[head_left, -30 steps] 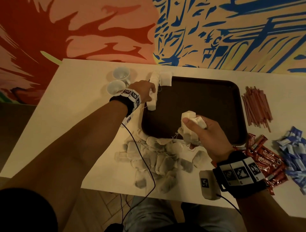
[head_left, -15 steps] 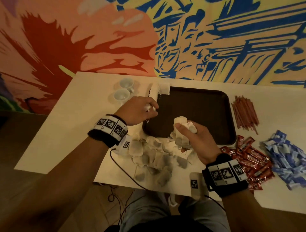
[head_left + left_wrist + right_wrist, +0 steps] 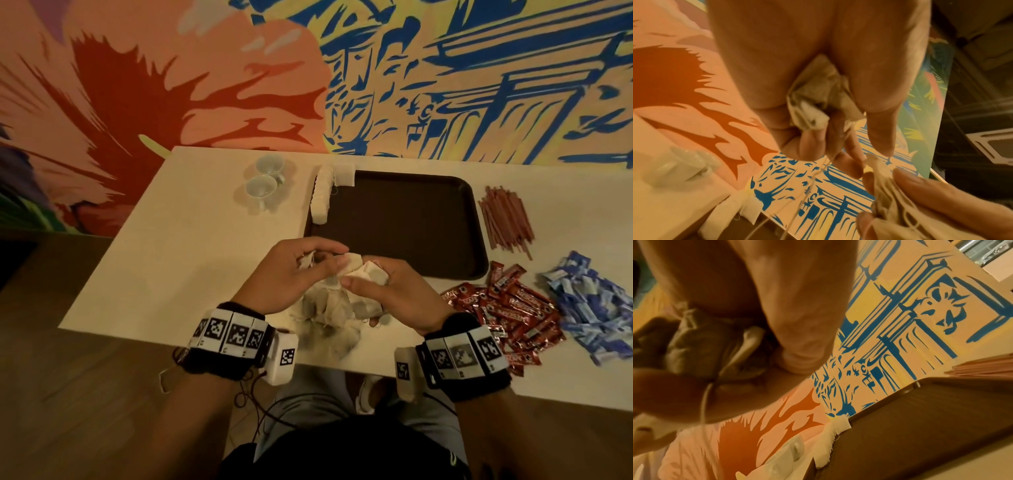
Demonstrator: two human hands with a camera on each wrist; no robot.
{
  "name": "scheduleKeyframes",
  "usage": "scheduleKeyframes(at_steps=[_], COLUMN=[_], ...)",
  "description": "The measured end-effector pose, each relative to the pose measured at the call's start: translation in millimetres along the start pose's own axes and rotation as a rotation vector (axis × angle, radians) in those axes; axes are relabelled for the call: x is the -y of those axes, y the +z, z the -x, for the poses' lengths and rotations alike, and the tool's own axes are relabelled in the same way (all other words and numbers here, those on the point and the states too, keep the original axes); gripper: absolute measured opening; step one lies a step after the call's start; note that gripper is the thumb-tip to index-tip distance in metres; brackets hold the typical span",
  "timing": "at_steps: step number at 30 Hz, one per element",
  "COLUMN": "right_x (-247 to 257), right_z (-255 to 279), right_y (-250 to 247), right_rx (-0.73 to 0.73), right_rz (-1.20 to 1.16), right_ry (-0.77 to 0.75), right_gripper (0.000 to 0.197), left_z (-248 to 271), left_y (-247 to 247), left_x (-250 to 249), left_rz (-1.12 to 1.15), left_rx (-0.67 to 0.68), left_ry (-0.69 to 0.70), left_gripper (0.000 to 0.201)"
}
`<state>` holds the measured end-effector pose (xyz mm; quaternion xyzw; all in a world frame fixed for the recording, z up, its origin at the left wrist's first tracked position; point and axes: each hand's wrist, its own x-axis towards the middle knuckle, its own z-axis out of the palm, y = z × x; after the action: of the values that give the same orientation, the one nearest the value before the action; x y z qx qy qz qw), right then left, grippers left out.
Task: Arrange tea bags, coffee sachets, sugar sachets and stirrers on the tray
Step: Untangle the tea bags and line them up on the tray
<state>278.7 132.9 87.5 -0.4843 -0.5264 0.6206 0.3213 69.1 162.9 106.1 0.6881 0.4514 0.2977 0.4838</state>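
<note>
both hands meet over the near edge of the surface (image 3: 144, 246), just in front of the near left corner of the dark tray (image 3: 404, 219). the left hand (image 3: 291, 274) has its grip curled round a crumpled tea bag (image 3: 812, 112), whose string hangs loose below the fingers in the left wrist view; its thumb and forefinger also pinch the edge of the bundle the other hand carries. the right hand (image 3: 394, 291) has its grip closed round a bunch of tea bags (image 3: 363, 274), thumb pressed over the top. under both hands lies a loose pile of tea bags (image 3: 329, 308) on the surface at its near edge, partly hidden by the hands.

a row of tea bags (image 3: 322, 195) stands packed along the left edge of the tray, reaching up to its far left corner, where one bag lies flat over the rim. the rest of the tray floor is bare and dark. two small white cups (image 3: 263, 178) sit on the surface left of the tray's far corner, touching each other. right of the tray a heap of red-brown stirrers (image 3: 507, 219) lies on the surface. nearer, by the tray's near right corner, is a pile of red coffee sachets (image 3: 507, 308), and right of those a pile of blue sugar sachets (image 3: 596, 308).
</note>
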Motion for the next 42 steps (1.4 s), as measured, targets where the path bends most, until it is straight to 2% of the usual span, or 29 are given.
scheduleKeyframes(at_steps=[4, 8, 15, 18, 21, 23, 26, 29, 35, 39, 40, 42], right_x=[0.2, -0.3, -3.3, -4.9, -5.1, -6.1, -9.0, -9.5, -5.0, -3.6, -3.4, -3.1], right_z=[2.9, 5.9, 5.4, 5.1, 4.1, 3.1, 1.7, 0.4, -7.5, -9.3, -9.6, -10.9], right_y=[-0.1, -2.3, -6.3, -7.4, -8.2, -9.2, -12.2, -15.1, -9.5, -5.9, -5.4, -4.9], right_rx=[0.009, -0.021, -0.054, -0.065, -0.069, -0.074, -0.079, -0.057, 0.14, 0.266, 0.26, 0.211], right_rz=[0.055, 0.013, -0.013, -0.006, -0.015, -0.061, -0.25, -0.407, -0.342, -0.373, -0.383, -0.418], right_ry=[-0.015, -0.01, 0.022, 0.015, 0.006, 0.009, 0.031, 0.074, 0.122, 0.129, 0.127, 0.113], right_gripper=[0.021, 0.019, 0.021, 0.021, 0.022, 0.027, 0.036, 0.047, 0.053, 0.062, 0.061, 0.04], left_z=[5.3, 6.8, 7.8, 8.5, 8.0, 8.4, 8.2, 7.2, 4.1, -3.8, -5.5, -8.0], left_y=[4.9, 2.5, 1.6, -0.2, -1.4, -2.5, -7.1, -16.9, -26.0, -27.3, -28.5, -32.2], left_x=[2.6, 1.7, 0.2, 0.8, 3.5, 0.1, -5.5, -9.9, -24.0, -21.8, -21.3, -20.8], left_rz=[0.054, 0.062, 0.155, 0.07, -0.006, 0.035, 0.021, -0.024, 0.091, 0.018, -0.003, -0.005], left_rx=[-0.025, -0.087, -0.138, -0.071, -0.121, -0.134, -0.116, -0.045, 0.089, 0.13, 0.135, 0.125], left_ry=[0.005, 0.014, -0.005, -0.005, 0.012, 0.017, 0.051, 0.084, 0.082, 0.08, 0.084, 0.08], left_gripper=[0.011, 0.005, 0.013, 0.019, 0.015, 0.016, 0.016, 0.015, 0.019, 0.015, 0.013, 0.014])
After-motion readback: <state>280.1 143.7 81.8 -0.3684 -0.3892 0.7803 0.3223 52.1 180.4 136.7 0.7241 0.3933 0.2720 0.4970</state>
